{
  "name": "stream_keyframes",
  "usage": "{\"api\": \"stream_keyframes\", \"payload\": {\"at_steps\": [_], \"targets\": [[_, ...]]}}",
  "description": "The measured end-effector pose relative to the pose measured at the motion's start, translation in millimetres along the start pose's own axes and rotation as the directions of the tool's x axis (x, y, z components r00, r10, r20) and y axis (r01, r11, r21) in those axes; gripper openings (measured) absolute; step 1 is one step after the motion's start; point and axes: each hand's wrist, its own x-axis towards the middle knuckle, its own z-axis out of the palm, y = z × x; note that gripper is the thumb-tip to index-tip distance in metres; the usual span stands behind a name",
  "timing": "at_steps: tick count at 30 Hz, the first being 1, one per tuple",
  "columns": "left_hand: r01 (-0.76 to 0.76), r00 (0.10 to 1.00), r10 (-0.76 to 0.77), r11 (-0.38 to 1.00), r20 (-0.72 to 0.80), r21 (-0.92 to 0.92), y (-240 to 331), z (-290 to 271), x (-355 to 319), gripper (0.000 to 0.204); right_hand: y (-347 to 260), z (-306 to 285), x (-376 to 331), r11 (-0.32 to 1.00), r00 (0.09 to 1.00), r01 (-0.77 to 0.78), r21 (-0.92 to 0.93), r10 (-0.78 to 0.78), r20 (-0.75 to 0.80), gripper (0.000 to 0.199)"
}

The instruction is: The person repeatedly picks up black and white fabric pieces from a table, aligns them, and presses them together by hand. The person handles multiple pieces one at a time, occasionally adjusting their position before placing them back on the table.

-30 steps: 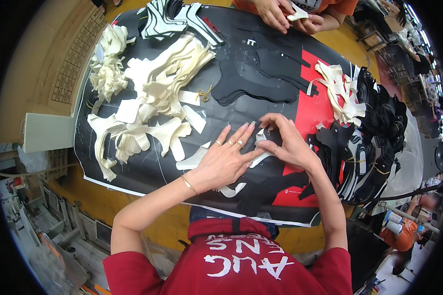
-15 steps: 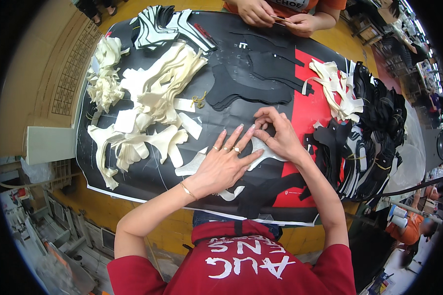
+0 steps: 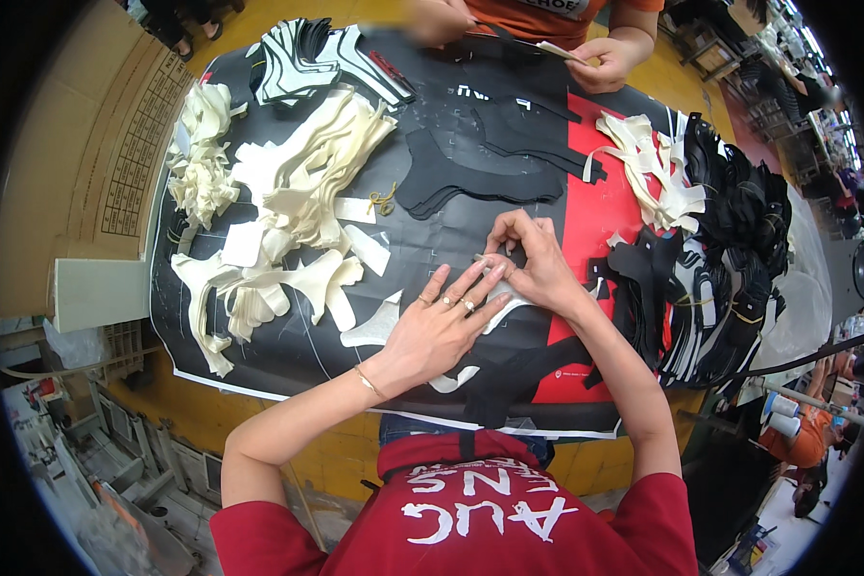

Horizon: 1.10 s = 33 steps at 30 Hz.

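A white cut fabric piece [image 3: 511,305] lies on the black-and-red table cover, partly hidden by my hands. My left hand [image 3: 439,324] rests flat on it with fingers spread, rings and a bracelet showing. At its far edge my right hand [image 3: 533,264] curls thumb and forefinger together in a pinch, by the left fingertips. Exactly what the pinch holds is half hidden; it looks like the edge of the white piece. Another pale part [image 3: 374,324] shows left of my left hand, and a small white strip [image 3: 454,379] lies nearer me.
Cream cut pieces [image 3: 307,163] are heaped on the left, with black-and-white ones [image 3: 298,62] behind. Flat black pieces [image 3: 470,178] lie beyond my hands. Bundled black parts [image 3: 739,221] and cream scraps [image 3: 648,173] fill the right. Across the table a co-worker's hand [image 3: 600,65] holds a thin piece.
My left fingers have drawn closer to the right hand's pinch at the white piece's far edge. Across the table, the co-worker's hands have moved apart, one blurred by motion.
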Motion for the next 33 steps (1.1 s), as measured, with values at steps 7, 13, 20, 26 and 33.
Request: {"api": "stream_keyframes", "payload": {"at_steps": [7,13,20,26,33], "targets": [[-0.049,0.998,0.049,0.999,0.028,0.009,0,4,0,0.057,4,4,3,0.994,0.988,0.075,-0.082,-0.085,-0.127,0.028],[-0.023,0.998,0.029,0.993,0.052,-0.114,-14,-18,-6,0.053,-24,-26,-10,0.977,0.856,-0.159,-0.144,0.063,-0.513,0.012],[0.090,0.993,-0.089,0.996,-0.080,0.005,-30,-34,-17,0.043,-71,-18,-80,0.844,0.696,-0.516,0.145,0.513,-0.503,0.026],[0.151,0.982,-0.143,0.987,0.125,-0.057,-13,-15,-4,0.075,-65,4,-77,0.792,0.664,-0.595,0.140,0.582,-0.470,0.056],[0.162,0.984,-0.156,0.984,0.083,-0.072,-7,-8,-13,0.093,-65,11,-61,0.805,0.693,-0.564,0.186,0.584,-0.422,0.063]]}}
